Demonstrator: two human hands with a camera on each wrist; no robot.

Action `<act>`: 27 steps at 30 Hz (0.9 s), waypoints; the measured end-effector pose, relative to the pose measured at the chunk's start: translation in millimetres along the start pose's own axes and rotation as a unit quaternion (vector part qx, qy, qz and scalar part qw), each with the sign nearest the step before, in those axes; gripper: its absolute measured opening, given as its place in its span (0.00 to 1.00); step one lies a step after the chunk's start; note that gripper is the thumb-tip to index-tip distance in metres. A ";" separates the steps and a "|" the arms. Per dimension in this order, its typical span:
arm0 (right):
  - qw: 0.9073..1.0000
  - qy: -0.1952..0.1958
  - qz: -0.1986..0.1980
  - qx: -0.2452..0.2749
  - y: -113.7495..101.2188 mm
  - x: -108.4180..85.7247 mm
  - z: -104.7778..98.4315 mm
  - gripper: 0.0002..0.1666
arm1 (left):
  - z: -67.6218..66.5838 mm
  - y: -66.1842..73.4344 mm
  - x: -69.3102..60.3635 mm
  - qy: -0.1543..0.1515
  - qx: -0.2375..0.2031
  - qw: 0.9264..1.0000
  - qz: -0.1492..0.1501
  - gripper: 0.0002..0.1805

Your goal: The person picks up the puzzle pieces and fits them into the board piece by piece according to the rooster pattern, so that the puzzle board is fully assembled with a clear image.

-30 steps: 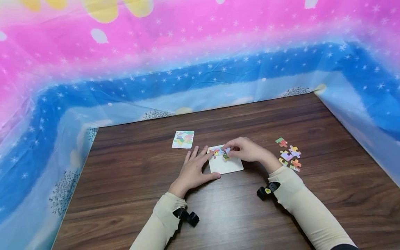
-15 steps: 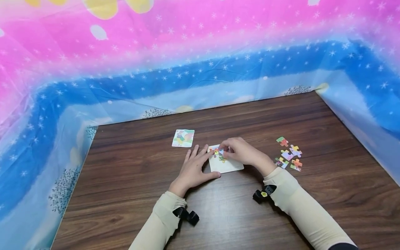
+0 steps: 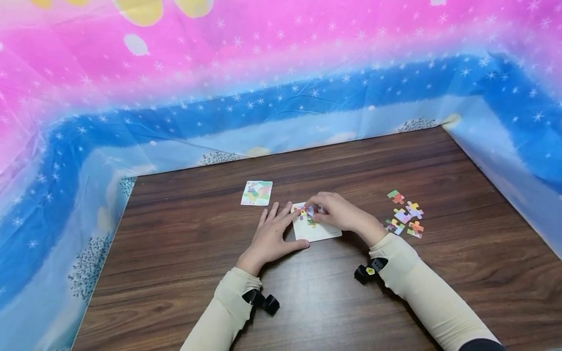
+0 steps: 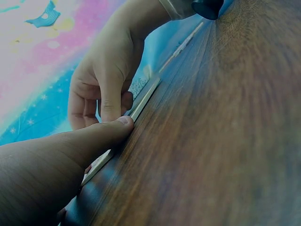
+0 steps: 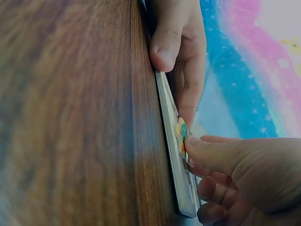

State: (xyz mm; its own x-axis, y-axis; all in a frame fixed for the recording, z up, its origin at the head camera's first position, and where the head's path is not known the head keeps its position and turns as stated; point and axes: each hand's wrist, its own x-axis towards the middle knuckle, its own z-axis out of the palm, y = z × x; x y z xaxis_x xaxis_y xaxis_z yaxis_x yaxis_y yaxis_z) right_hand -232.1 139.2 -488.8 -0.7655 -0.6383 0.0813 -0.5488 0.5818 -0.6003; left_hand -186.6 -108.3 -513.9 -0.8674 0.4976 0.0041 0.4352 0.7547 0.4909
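Observation:
On the table lies a white puzzle board [image 3: 324, 234] with a few colourful jigsaw pieces along its far side. My left hand [image 3: 271, 240] rests against the board's left side, fingers spread and straight. Its thumb [image 4: 113, 132] touches the near edge. Over the board, my right hand [image 3: 340, 213] pinches a jigsaw piece [image 5: 183, 133] with green and orange on it. In the right wrist view that piece stands slightly tilted off the board, under the thumb. The right fingers partly hide the pieces in the head view.
Several loose jigsaw pieces [image 3: 402, 215] lie to the right on the wooden table [image 3: 184, 253]. A small printed picture card [image 3: 256, 193] lies behind the left hand. A pink and blue snowflake cloth [image 3: 281, 97] surrounds the table's back and sides.
My right hand has moved a little left over the board with the jigsaw piece and lowered it against the other pieces. The left hand has stayed in place.

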 end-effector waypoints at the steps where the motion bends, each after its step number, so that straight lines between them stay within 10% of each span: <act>1: 1.000 0.001 0.006 0.003 -0.2 -0.3 0.1 0.16 | 0.3 0.0 0.0 -0.001 0.000 1.000 0.000 0.49; 27: 1.000 0.017 0.014 0.002 -3.2 -3.0 -1.8 0.06 | -0.3 0.9 -0.1 0.000 -0.005 1.000 -0.002 0.49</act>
State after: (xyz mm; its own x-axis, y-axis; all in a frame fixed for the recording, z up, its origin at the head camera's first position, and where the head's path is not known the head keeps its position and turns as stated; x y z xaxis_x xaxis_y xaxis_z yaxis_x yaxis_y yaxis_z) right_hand -228.7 140.2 -485.7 -0.7911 -0.6048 0.0914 -0.5261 0.5966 -0.6060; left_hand -186.2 -107.8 -513.3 -0.8688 0.4952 0.0023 0.4301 0.7524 0.4989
